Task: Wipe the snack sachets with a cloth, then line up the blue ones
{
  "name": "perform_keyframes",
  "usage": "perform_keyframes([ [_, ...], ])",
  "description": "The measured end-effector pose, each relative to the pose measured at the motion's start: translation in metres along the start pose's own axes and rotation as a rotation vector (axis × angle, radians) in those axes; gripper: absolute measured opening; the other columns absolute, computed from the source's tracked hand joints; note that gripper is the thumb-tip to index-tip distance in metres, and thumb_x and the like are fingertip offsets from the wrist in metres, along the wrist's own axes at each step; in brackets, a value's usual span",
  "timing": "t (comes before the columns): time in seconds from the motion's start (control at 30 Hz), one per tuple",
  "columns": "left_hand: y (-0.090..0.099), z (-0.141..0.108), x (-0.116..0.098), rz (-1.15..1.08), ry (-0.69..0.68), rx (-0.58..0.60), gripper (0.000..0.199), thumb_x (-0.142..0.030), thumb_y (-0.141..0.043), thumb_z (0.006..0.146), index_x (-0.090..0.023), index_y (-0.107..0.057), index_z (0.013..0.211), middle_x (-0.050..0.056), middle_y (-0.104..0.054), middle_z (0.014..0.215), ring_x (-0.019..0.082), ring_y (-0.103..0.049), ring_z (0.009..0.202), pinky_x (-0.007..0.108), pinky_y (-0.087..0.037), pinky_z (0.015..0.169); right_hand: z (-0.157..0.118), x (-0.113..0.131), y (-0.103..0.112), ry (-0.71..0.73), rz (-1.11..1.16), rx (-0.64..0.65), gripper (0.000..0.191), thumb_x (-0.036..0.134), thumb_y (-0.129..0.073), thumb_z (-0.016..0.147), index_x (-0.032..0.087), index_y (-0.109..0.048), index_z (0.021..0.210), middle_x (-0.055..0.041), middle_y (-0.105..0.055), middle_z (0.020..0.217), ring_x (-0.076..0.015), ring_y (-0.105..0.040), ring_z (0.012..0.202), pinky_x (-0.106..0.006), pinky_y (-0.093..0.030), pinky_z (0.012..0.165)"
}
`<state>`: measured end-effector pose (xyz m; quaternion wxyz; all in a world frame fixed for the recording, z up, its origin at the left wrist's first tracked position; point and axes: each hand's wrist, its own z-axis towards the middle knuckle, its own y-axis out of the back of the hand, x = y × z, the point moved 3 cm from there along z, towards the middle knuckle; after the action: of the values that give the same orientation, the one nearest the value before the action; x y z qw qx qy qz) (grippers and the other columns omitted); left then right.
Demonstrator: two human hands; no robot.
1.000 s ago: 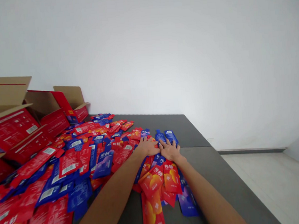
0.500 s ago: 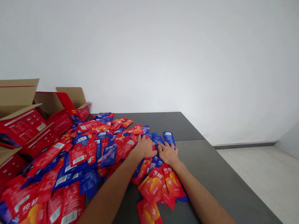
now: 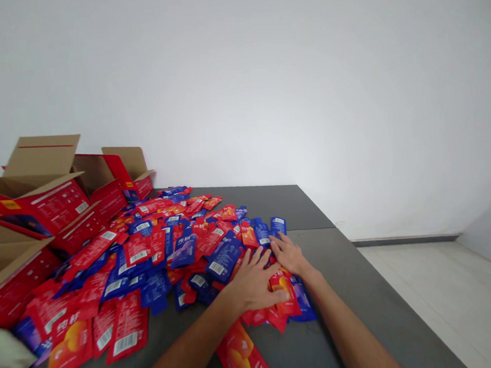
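Spreading over the dark bench [image 3: 351, 312], a loose heap of red and blue pouches [image 3: 183, 251] reaches from the open red cartons [image 3: 60, 207] on the left to both hands. A pale cloth [image 3: 5, 359] lies at the lower left. The left hand [image 3: 257, 283], fingers splayed and unclenched, rests palm down on pouches; the right hand [image 3: 289, 256] lies likewise just beside it, loosely extended, near an upright-printed blue pouch [image 3: 278, 226].

**Dark bench [image 3: 328, 245] bears red-and-blue pouch heap [image 3: 182, 249]**

Open cardboard boxes [image 3: 61, 208] stand left of the heap; a pale cloth [image 3: 5, 359] lies at its near left, a fruit-printed red pouch [image 3: 243, 359] at its near right.
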<state>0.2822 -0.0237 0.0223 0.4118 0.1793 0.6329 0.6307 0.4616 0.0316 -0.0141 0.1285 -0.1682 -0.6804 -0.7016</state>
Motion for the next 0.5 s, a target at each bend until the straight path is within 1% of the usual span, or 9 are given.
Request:
perform_keyframes([
  [0.07,-0.007,0.001,0.0,-0.023,0.017,0.019,0.071,-0.075,-0.04,0.083,-0.036,-0.046,0.142,0.008,-0.027,0.161,0.037,-0.018,0.148,0.061,-0.014,0.117,-0.003,0.003,-0.008,0.005,-0.006,0.031,0.051,0.046,-0.022,0.102,0.031,-0.048,0.144,-0.0062,-0.037,0.155,-0.0276,-0.026,0.146,-0.058,-0.016,0.115],
  [0.13,-0.009,0.003,0.005,-0.03,0.036,0.028,0.065,-0.072,-0.041,0.086,-0.036,-0.05,0.139,0.008,-0.029,0.16,0.037,-0.02,0.148,0.063,-0.013,0.116,-0.008,0.008,-0.012,0.022,-0.003,0.035,0.051,0.042,-0.02,0.102,0.028,-0.046,0.144,-0.0069,-0.039,0.154,-0.0275,-0.025,0.146,-0.06,-0.012,0.115],
  [0.17,-0.009,0.003,0.008,-0.031,0.039,0.029,0.063,-0.07,-0.041,0.087,-0.035,-0.05,0.139,0.008,-0.032,0.158,0.037,-0.021,0.147,0.062,-0.013,0.116,-0.01,0.011,-0.012,0.036,0.002,0.033,0.051,0.041,-0.02,0.102,0.027,-0.047,0.144,-0.0072,-0.041,0.153,-0.0272,-0.026,0.146,-0.06,-0.012,0.115],
  [0.23,-0.007,0.004,0.015,-0.034,0.045,0.023,0.062,-0.066,-0.044,0.088,-0.033,-0.049,0.14,0.008,-0.039,0.155,0.036,-0.024,0.146,0.06,-0.014,0.117,-0.016,0.016,-0.01,0.077,0.011,0.024,0.05,0.04,-0.022,0.102,0.025,-0.049,0.142,-0.0076,-0.046,0.149,-0.0268,-0.031,0.144,-0.057,-0.016,0.114],
  [0.3,-0.005,0.004,0.021,-0.038,0.054,0.024,0.061,-0.061,-0.047,0.087,-0.032,-0.048,0.141,0.008,-0.044,0.151,0.036,-0.028,0.144,0.058,-0.018,0.116,-0.021,0.019,-0.005,0.118,0.01,0.007,0.049,0.039,-0.023,0.102,0.025,-0.052,0.138,-0.0074,-0.053,0.143,-0.0266,-0.04,0.138,-0.053,-0.024,0.112],
  [0.4,-0.004,0.004,0.028,-0.034,0.076,0.006,0.055,-0.05,-0.054,0.085,-0.031,-0.053,0.137,0.006,-0.05,0.146,0.035,-0.036,0.139,0.055,-0.024,0.115,-0.025,0.017,0.001,0.159,-0.016,-0.004,0.044,0.037,-0.03,0.099,0.028,-0.055,0.135,-0.0072,-0.062,0.133,-0.027,-0.053,0.125,-0.046,-0.037,0.103],
  [0.5,-0.005,0.004,0.033,-0.032,0.115,-0.037,0.05,-0.044,-0.058,0.081,-0.029,-0.06,0.129,0.008,-0.056,0.139,0.033,-0.04,0.135,0.052,-0.028,0.113,-0.019,0.007,0.007,0.186,-0.051,-0.007,0.043,0.025,-0.041,0.093,0.027,-0.058,0.132,-0.0078,-0.068,0.123,-0.0247,-0.061,0.113,-0.036,-0.042,0.097],
])
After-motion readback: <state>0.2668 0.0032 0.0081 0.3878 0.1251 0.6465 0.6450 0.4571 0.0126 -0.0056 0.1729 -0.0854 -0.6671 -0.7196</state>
